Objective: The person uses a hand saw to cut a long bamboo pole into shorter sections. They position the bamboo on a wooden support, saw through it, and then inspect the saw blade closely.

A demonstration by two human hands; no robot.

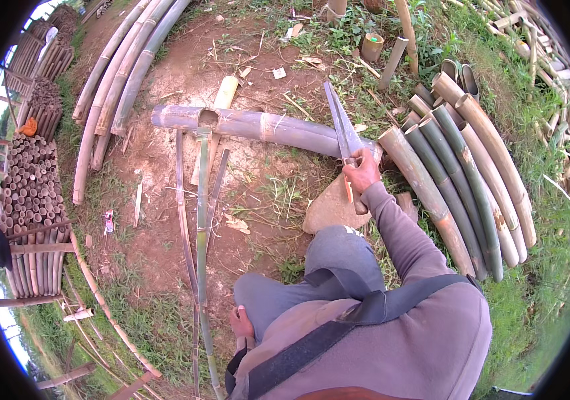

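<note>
One handsaw (342, 127), tapering blade, orange handle (349, 192) — the right hand (363, 175) is gripping it, fingers closed. One bamboo pole (292, 129), greyish, with a cut opening in its upper side, is lying crosswise ahead, the blade crossing near its right end, just beyond a tan stone (334, 208). For tidy sawing, keeping the blade square and bracing the pole against rolling would likely be helping most. One left hand (241, 323) is showing low beside the bent left leg (268, 297) — partly hidden, open or closed cannot be told. Saw teeth and blade-to-pole contact are proving hard to make out.
</note>
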